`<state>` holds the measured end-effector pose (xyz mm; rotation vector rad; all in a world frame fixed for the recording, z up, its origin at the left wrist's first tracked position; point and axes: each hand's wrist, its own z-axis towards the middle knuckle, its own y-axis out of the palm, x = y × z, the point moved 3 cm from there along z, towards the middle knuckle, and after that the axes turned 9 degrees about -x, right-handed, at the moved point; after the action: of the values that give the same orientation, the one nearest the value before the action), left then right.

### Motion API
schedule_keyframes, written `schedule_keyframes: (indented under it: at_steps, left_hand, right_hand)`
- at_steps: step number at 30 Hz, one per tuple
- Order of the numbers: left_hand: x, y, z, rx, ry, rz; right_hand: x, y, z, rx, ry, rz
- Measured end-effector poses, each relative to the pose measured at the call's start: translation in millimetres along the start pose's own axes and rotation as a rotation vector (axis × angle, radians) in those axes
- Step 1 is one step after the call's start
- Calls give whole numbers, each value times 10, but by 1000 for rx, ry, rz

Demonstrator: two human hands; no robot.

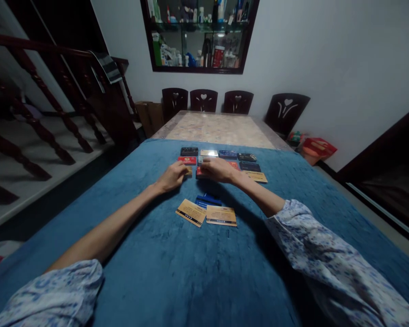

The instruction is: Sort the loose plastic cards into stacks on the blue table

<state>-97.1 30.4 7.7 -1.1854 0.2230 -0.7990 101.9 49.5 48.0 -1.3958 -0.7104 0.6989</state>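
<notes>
Rows of cards lie on the blue cloth (163, 254). My left hand (172, 177) has its fingers closed at a gold card (189, 171) in the front row, below a red card (187, 160). My right hand (218, 169) is over the middle of the rows, its fingers bent down at another red card (200, 173); whether it grips it is unclear. To its right are a dark card (250, 166) and a gold card (257, 176). Nearer me, two gold cards (191, 212) (221, 215) overlap a blue card (207, 200).
Beyond the cloth, the bare marble tabletop (221, 129) runs back to dark chairs (203, 101). A cardboard box (150, 117) stands at the far left, near a wooden railing (61, 113). A red bag (318, 147) is on the right beyond the table.
</notes>
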Motion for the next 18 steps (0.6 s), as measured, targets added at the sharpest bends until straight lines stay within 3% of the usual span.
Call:
schedule_keyframes:
  at_steps: [10,18]
  left_hand:
    - [292,8,-397,-38,34,-34]
    - [440,-41,-704,-88,28,-47]
  right_hand:
    - [-292,133,-368,17,-53,68]
    - [-532,223,-507,13,-85,85]
